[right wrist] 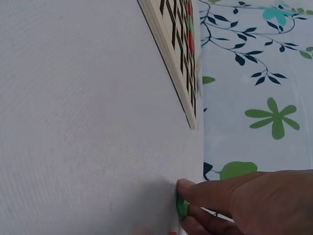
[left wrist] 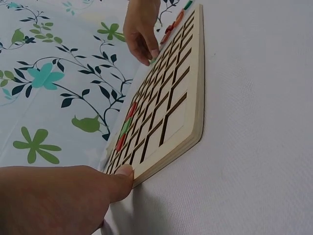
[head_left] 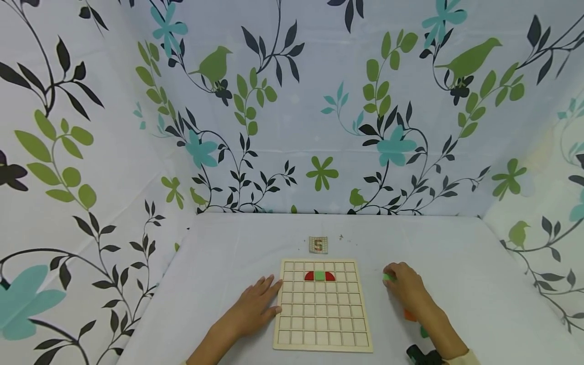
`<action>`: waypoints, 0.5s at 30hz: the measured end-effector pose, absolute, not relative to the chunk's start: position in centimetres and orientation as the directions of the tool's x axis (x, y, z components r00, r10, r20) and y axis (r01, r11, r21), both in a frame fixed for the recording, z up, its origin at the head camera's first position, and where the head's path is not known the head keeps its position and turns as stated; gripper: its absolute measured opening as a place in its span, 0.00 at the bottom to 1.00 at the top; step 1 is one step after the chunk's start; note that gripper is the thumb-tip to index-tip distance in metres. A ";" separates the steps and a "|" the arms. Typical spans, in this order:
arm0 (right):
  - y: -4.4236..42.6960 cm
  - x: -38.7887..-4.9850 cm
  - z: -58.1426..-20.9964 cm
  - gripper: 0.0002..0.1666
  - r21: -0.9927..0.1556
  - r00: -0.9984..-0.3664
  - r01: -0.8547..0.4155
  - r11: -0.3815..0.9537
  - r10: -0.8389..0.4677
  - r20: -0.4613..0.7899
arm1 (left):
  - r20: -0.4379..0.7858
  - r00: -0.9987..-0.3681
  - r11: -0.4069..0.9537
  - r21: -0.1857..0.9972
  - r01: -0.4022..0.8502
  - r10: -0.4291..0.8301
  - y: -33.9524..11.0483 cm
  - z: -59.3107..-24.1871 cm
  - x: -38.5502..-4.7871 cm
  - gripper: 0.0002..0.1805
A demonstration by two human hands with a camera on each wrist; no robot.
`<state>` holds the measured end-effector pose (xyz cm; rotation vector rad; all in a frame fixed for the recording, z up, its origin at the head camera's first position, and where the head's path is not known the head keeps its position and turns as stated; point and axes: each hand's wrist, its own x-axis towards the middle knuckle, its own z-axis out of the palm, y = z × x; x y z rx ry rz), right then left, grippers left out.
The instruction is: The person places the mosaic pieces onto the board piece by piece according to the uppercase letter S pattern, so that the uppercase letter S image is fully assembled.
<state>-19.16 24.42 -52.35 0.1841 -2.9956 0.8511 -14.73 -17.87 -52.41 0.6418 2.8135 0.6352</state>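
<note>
A wooden grid board [head_left: 323,350] lies flat on the white table, with two red quarter-round pieces [head_left: 309,276] either side of a green square piece [head_left: 320,276] in one of its upper rows. My left hand [head_left: 255,307] rests against the board's left edge, fingers extended; in the left wrist view its thumb [left wrist: 123,172] touches the rim. Right of the board, my right hand [head_left: 407,286] pinches a small green piece [right wrist: 182,207] between thumb and fingers, at the tabletop. Its exact shape is partly hidden by the fingers.
Beyond the board lies a small card [head_left: 318,245] with a mosaic figure on it. Near my right forearm are an orange piece [head_left: 409,315] and another green piece [head_left: 424,332], both partly covered. A patterned curtain [head_left: 292,126] hangs behind the table.
</note>
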 end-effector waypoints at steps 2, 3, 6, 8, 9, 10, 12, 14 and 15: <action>24.3 -19.5 -52.6 0.19 -0.572 -0.992 -0.123 0.811 -0.121 0.041 | -0.082 -0.889 0.817 0.440 0.372 0.450 -17.8 -52.5 -14.7 0.37; 24.3 -19.6 -52.7 0.20 -0.595 -0.992 -0.118 0.795 -0.120 0.035 | -0.082 -0.890 0.818 0.438 0.373 0.449 -17.8 -52.5 -14.7 0.37; 24.2 -19.6 -53.0 0.22 -0.627 -0.994 -0.103 0.772 -0.110 0.028 | -0.080 -0.889 0.816 0.440 0.374 0.451 -17.8 -52.5 -14.7 0.37; 24.2 -19.6 -53.2 0.23 -0.643 -0.995 -0.092 0.761 -0.098 0.026 | -0.077 -0.889 0.816 0.439 0.376 0.451 -17.8 -52.4 -14.7 0.37; 24.2 -19.6 -53.3 0.23 -0.648 -0.995 -0.091 0.756 -0.096 0.028 | -0.075 -0.890 0.816 0.438 0.376 0.451 -17.8 -52.4 -14.7 0.37; 24.2 -19.5 -53.4 0.22 -0.650 -0.995 -0.094 0.754 -0.097 0.032 | -0.074 -0.890 0.816 0.439 0.376 0.450 -17.8 -52.4 -14.7 0.37; 24.2 -19.5 -53.6 0.22 -0.661 -0.994 -0.107 0.742 -0.103 0.045 | -0.073 -0.890 0.816 0.440 0.376 0.449 -17.8 -52.4 -14.7 0.37; 24.2 -19.5 -53.9 0.20 -0.669 -0.992 -0.124 0.733 -0.113 0.060 | -0.077 -0.890 0.816 0.441 0.374 0.450 -17.8 -52.3 -14.7 0.37; 24.2 -19.5 -54.0 0.19 -0.670 -0.991 -0.131 0.731 -0.116 0.068 | -0.078 -0.889 0.815 0.442 0.374 0.450 -17.8 -52.3 -14.7 0.37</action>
